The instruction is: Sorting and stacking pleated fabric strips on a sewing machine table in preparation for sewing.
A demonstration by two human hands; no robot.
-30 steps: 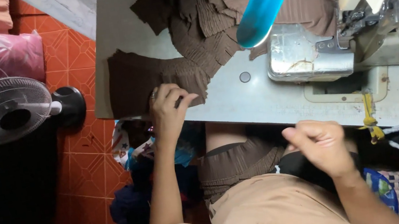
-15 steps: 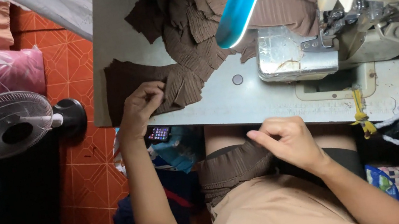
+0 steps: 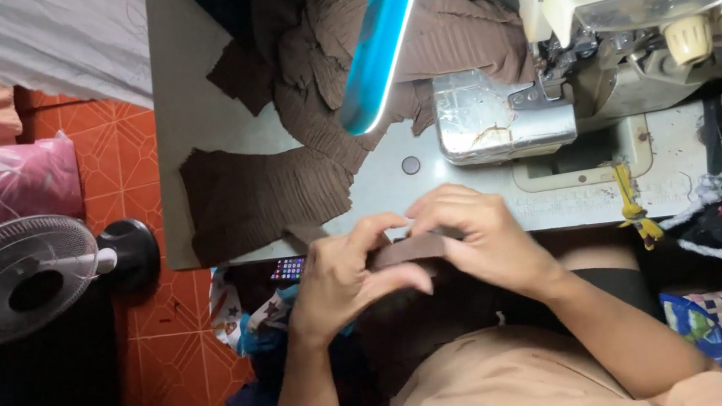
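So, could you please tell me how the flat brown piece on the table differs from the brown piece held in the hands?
The flat brown piece lies spread on the table, untouched; the held piece is pinched between the left hand and right hand at the table's edge. The flat piece shows far more of its surface; the held piece shows as a narrow strip. Both are dark brown, seemingly ribbed fabric.

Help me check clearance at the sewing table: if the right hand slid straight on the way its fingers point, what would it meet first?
The left hand. The right hand points toward it across the small brown fabric strip both pinch.
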